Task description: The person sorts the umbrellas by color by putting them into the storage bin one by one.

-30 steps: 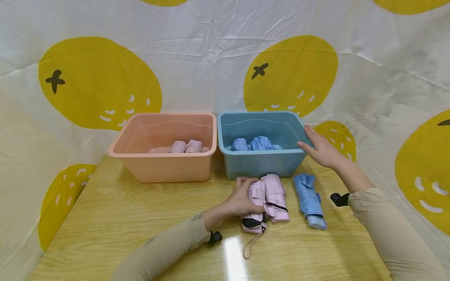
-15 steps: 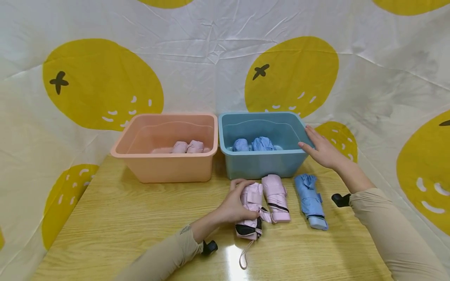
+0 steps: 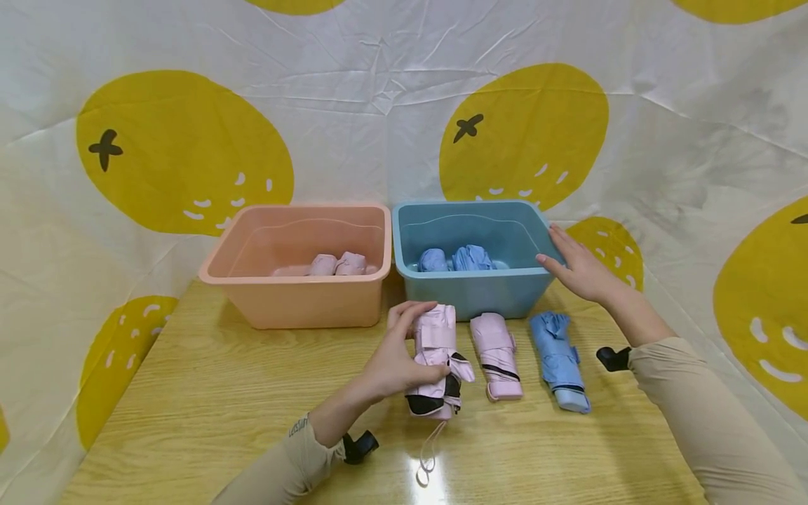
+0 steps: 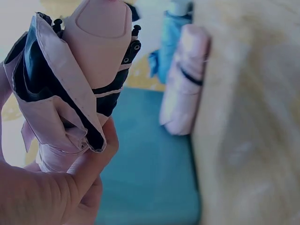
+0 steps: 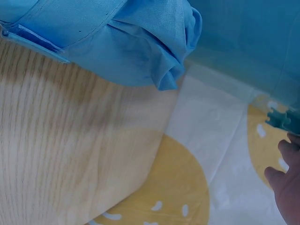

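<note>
My left hand [image 3: 393, 361] grips a pink folded umbrella [image 3: 435, 337] with a dark lining, thumb on one side and fingers on the other. Its handle end fills the top of the left wrist view, and a thin cord loop dangles from it. To its right a second pink umbrella [image 3: 495, 354] lies on the table. Beyond that one lies a blue folded umbrella [image 3: 557, 365], its crumpled tip [image 5: 164, 47] close by in the right wrist view. My right hand [image 3: 583, 270] rests with extended fingers on the right rim of the blue bin [image 3: 473, 294].
A peach bin [image 3: 303, 301] stands left of the blue one, with two pink bundles [image 3: 337, 264] inside. Two blue bundles [image 3: 454, 259] lie in the blue bin. Behind the wooden table [image 3: 252, 393] hangs a white cloth [image 3: 353, 126] with yellow fruit prints.
My left hand has lifted the pink umbrella and carried it left, away from the other pink umbrella. The right hand stays at the blue bin's rim.
</note>
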Motion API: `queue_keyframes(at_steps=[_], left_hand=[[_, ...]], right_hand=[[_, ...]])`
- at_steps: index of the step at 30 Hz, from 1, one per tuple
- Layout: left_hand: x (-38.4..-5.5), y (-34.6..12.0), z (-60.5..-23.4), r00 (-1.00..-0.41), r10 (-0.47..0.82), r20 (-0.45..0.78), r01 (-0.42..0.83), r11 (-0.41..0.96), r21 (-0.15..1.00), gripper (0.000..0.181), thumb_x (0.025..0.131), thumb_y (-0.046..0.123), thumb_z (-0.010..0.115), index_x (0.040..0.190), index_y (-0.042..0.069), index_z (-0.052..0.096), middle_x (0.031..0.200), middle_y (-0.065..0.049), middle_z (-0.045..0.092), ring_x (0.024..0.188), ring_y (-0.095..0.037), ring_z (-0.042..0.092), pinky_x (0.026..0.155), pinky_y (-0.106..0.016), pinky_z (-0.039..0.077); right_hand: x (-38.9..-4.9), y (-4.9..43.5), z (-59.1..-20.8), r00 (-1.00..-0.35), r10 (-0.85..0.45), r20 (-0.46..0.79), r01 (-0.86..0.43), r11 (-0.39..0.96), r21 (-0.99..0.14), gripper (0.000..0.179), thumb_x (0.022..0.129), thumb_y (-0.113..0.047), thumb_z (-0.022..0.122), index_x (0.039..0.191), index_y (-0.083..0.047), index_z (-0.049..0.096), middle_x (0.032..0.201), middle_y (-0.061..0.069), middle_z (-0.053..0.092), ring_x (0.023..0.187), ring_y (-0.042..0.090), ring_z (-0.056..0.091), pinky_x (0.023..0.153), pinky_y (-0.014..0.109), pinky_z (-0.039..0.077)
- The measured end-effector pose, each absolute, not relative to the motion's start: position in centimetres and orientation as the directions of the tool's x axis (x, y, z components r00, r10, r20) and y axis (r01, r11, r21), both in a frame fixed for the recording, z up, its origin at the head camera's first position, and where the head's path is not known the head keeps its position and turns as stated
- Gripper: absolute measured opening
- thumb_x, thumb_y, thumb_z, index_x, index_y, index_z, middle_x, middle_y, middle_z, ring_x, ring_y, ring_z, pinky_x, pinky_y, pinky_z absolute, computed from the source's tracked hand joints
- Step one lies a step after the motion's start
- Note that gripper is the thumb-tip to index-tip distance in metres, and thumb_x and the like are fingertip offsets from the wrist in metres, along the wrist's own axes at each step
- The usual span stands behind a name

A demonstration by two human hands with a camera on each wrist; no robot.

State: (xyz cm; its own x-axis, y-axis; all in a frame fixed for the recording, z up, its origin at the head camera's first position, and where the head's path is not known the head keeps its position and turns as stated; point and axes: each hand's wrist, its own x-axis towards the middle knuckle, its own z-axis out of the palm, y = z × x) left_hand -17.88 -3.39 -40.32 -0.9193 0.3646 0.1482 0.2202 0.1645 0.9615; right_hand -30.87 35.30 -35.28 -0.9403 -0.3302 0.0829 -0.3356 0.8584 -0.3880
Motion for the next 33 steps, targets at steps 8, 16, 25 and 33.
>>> queue_keyframes(at_steps=[8,16,25,33], left_hand=[[-17.9,-5.5,-37.4,-0.937,0.280,0.209,0.248,0.111,0.962,0.097,0.070,0.010,0.091,0.155,0.027,0.047,0.157,-0.004,0.026,0.120,-0.034,0.045,0.081,-0.036,0.057],[-19.1,-8.3,-34.3,-0.941,0.195,0.275,0.284,0.019,0.959,0.099,0.073,-0.003,0.089,0.156,0.025,0.044,0.159,-0.003,0.021,0.124,-0.035,0.048,0.078,-0.036,0.062],[-22.0,-12.7,-30.9,-0.949,0.052,0.312,0.313,0.014,0.950,0.100,0.077,-0.012,0.082,0.160,0.021,0.036,0.155,0.001,0.018,0.121,-0.030,0.048,0.078,-0.030,0.061],[-25.0,-16.7,-28.8,-0.950,-0.013,0.311,0.308,0.106,0.945,0.097,0.083,-0.007,0.080,0.161,0.025,0.033,0.160,-0.003,0.016,0.122,-0.028,0.042,0.076,-0.025,0.060]], right_hand=[[-30.9,35.3,-35.2,-0.939,-0.333,0.086,-0.340,0.857,-0.388,0.082,0.110,-0.046,0.044,0.166,-0.002,0.003,0.174,0.018,-0.002,0.158,0.044,0.002,0.123,0.067,0.003],[-31.0,35.3,-35.3,-0.940,-0.329,0.088,-0.336,0.859,-0.387,0.082,0.110,-0.047,0.044,0.166,-0.003,0.003,0.174,0.018,-0.002,0.158,0.045,0.003,0.122,0.067,0.003],[-30.9,35.4,-35.3,-0.940,-0.331,0.086,-0.337,0.857,-0.390,0.082,0.110,-0.046,0.044,0.166,-0.002,0.002,0.174,0.018,-0.003,0.158,0.045,0.002,0.123,0.067,0.002],[-31.0,35.3,-35.3,-0.943,-0.324,0.070,-0.325,0.863,-0.387,0.083,0.110,-0.049,0.043,0.166,-0.003,0.001,0.174,0.018,-0.003,0.158,0.045,0.002,0.123,0.066,0.002]])
